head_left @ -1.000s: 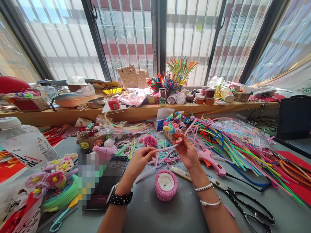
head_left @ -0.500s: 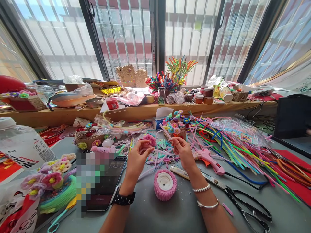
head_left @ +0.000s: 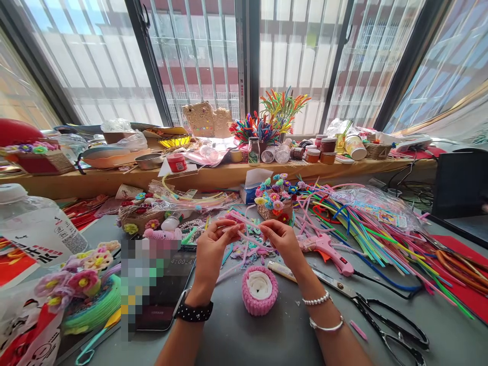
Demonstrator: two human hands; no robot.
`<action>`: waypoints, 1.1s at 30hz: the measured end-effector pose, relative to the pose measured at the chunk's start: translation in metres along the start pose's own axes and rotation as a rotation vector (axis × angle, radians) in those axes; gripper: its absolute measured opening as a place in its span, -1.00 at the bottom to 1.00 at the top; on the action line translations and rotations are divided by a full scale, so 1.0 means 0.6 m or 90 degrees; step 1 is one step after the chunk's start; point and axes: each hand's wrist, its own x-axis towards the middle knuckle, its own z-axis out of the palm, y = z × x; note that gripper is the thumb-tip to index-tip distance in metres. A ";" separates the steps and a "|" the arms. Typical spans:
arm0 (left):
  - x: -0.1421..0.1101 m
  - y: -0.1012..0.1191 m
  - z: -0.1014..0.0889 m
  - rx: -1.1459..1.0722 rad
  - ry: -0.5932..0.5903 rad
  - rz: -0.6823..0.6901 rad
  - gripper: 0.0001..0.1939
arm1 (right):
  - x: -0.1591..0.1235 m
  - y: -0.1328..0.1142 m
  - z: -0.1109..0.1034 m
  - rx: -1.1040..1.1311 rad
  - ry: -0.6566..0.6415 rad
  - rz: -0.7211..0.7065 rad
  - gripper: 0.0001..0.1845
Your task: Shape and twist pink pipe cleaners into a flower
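Nearest, one pair of black-handled scissors (head_left: pixel 375 312) lies open-looped on the grey surface (head_left: pixel 229 340), right of the right forearm, with one short pink scrap (head_left: pixel 358 330) beside it. One dark phone (head_left: pixel 162 300) lies left of the left wrist, which wears one black dotted band (head_left: pixel 194 311); the right wrist wears two bracelets, one beaded (head_left: pixel 317 299) and one plain metal (head_left: pixel 328 325). Between the forearms stands one round pink fuzzy pot (head_left: pixel 260 291), holding one white coil (head_left: pixel 260 285). Just beyond it, two hands face each other, apart: the left hand (head_left: pixel 211 249) and the right hand (head_left: pixel 284 245) each have thumb and fingers pinched on a pale pink strip (head_left: pixel 247 221) raised above the surface. Past the right hand lies one pink glue gun (head_left: pixel 331 252). Farther back are one basket of small fuzzy flowers (head_left: pixel 277 203), one tissue box (head_left: pixel 249 194) and, to the right, a heap of coloured stems (head_left: pixel 354 223), too tangled to count. On the ledge (head_left: pixel 213 175) behind sit one red tub (head_left: pixel 176 163), one upright glass bottle (head_left: pixel 253 152) and one tipped paper cup (head_left: pixel 355 147).
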 end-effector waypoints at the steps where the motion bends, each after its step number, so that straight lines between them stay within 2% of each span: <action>1: 0.000 0.001 0.000 -0.006 -0.003 -0.009 -0.68 | 0.000 -0.001 0.000 0.001 -0.010 0.002 -0.79; 5: 0.001 0.004 -0.003 -0.004 -0.016 -0.017 -0.51 | -0.002 -0.006 -0.001 0.007 -0.057 0.010 -0.80; 7: 0.002 0.006 -0.006 0.024 -0.035 -0.005 -0.50 | -0.003 -0.009 -0.001 0.001 -0.066 0.008 -0.80; 14: 0.003 0.005 -0.019 0.152 -0.136 0.058 -0.65 | -0.001 -0.013 -0.009 -0.115 -0.096 -0.007 -0.76; 19: 0.006 0.001 -0.032 0.296 -0.148 0.111 -0.85 | 0.002 -0.019 -0.021 -0.168 -0.141 0.000 -0.73; 21: 0.007 0.001 -0.034 0.369 -0.149 0.128 -0.89 | 0.003 -0.023 -0.026 -0.206 -0.141 -0.027 -0.74; 24: 0.007 0.001 -0.035 0.360 -0.158 0.107 -0.90 | 0.002 -0.031 -0.035 -0.256 -0.164 -0.079 -0.75; 27: 0.008 0.006 -0.034 0.282 -0.156 0.069 -0.90 | -0.003 -0.041 -0.041 -0.259 -0.279 -0.051 -0.67; 30: 0.009 0.015 -0.032 0.294 -0.173 0.078 -0.93 | -0.010 -0.050 -0.047 -0.281 -0.378 -0.027 -0.60; 33: 0.010 0.017 -0.029 0.296 -0.221 0.018 -0.93 | -0.013 -0.053 -0.054 -0.331 -0.352 -0.053 -0.65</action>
